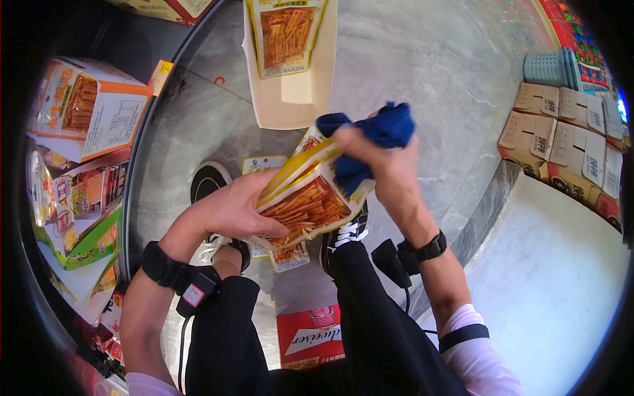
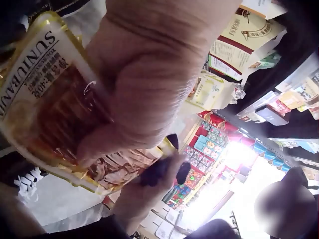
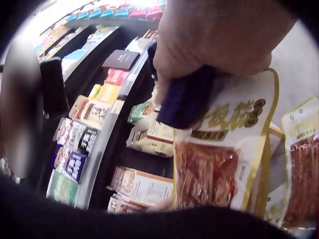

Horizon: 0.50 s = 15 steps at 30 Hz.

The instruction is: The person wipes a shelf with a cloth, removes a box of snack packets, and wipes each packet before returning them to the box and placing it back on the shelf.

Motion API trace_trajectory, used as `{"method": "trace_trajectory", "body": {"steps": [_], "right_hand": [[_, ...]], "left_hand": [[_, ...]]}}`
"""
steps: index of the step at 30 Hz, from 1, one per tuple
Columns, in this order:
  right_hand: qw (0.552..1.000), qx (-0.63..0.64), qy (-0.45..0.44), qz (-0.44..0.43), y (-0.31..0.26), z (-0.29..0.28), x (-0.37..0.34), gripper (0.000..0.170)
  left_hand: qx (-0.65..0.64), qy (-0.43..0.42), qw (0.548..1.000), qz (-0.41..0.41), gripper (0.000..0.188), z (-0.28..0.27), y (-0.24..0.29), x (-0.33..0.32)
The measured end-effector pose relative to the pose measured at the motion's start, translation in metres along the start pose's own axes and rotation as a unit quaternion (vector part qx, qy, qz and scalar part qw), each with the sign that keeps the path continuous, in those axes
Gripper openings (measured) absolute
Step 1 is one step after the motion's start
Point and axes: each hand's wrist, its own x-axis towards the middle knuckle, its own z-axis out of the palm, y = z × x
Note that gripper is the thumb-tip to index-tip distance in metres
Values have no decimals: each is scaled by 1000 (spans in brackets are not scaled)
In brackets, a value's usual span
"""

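Observation:
Low over the floor, my left hand grips a small stack of yellow-edged snack packets, thumb across the front one. Orange-brown strips show through its clear window. My right hand holds a bunched dark blue cloth against the packets' upper end. In the right wrist view the cloth lies over the top of the front packet. The left wrist view shows the left thumb pressed on the packet's face. Beyond the hands, a cream open carton has a similar packet inside.
More packets lie on the grey floor between the black shoes. A red Budweiser box sits between the legs. Shelves with snack boxes curve along the left. Stacked brown cartons and a blue-grey basket stand at right.

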Motion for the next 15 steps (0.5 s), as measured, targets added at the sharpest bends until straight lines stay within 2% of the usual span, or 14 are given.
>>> {"method": "trace_trajectory", "body": {"steps": [1,2,3,4,5,6,7,9,10,11,12,14,15], "right_hand": [[993,115,7,30,10,-2,10,26],[968,244,42,40,14,-9,16,24],[925,370,78,50,8,-11,19,24],[925,373,55,35,6,-16,20,28],[926,376,32,19,6,-23,20,33],[912,409,25,16,9,-25,17,40],[912,409,25,16,14,-24,13,40],[926,362,-105,-31,20,-10,4,40],[969,212,-71,-104,20,10,-5,35],[983,56,-34,-174,18,30,-12,31],[983,56,-32,-174,14,39,-12,31],[988,126,31,-86,7,50,-8,28],[988,127,32,-86,8,49,-4,28]], "left_hand": [[19,-6,1000,-4,69,-1,1,-1],[18,-4,1000,-5,69,1,-4,-4],[-94,28,995,-7,64,3,-11,-7],[-204,59,977,-8,59,5,-16,-9],[-203,59,977,-9,59,4,-18,-10],[-247,105,963,4,58,3,-17,-10],[-290,152,945,17,57,2,-16,-10],[-292,171,941,26,56,3,-14,-6],[-264,167,950,18,56,6,-7,-3],[-236,161,958,9,56,9,0,1],[-247,166,954,25,53,15,8,0],[-242,161,957,25,54,15,14,-3],[-237,156,959,24,55,15,16,-4]]}}
